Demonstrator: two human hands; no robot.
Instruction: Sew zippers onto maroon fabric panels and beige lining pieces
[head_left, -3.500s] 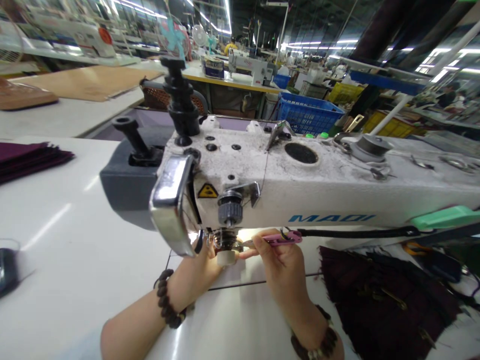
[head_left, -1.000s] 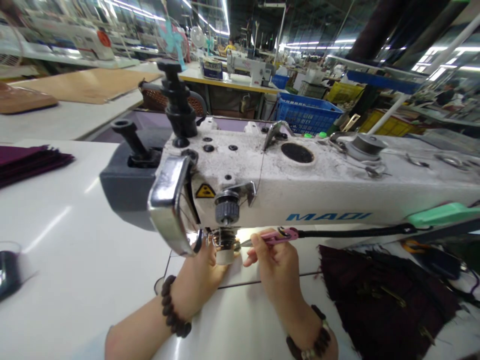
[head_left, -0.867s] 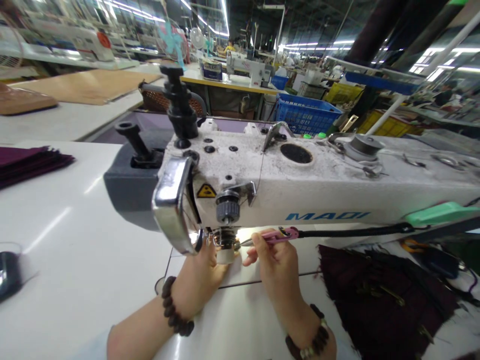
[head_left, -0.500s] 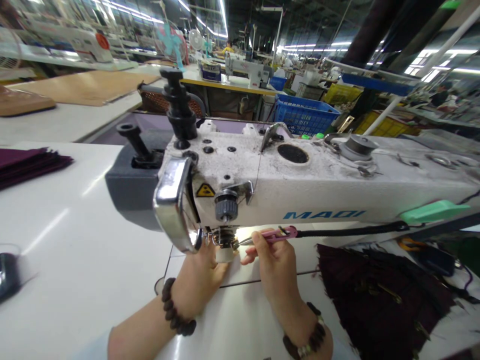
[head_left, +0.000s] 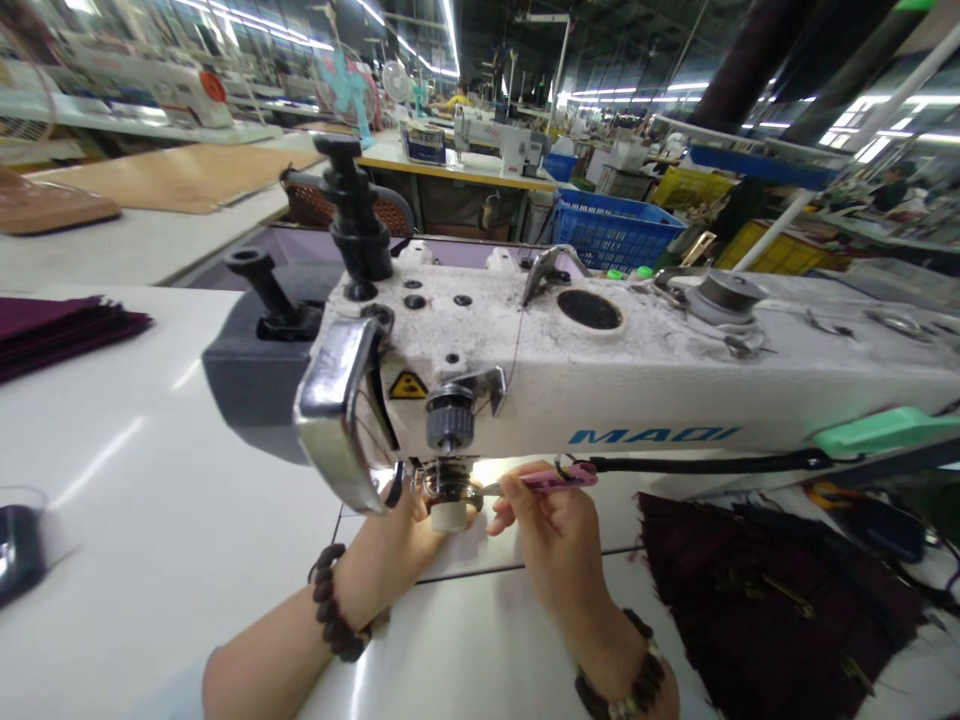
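Sewing machine (head_left: 637, 385) apparently reads "MAQI" (head_left: 654, 436).

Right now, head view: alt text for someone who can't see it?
A person's right hand holds a pink-handled tool, pointing left, below the arm of a white sewing machine; the left hand is opposite, fingertips mostly hidden. Dark cloth lies at right.
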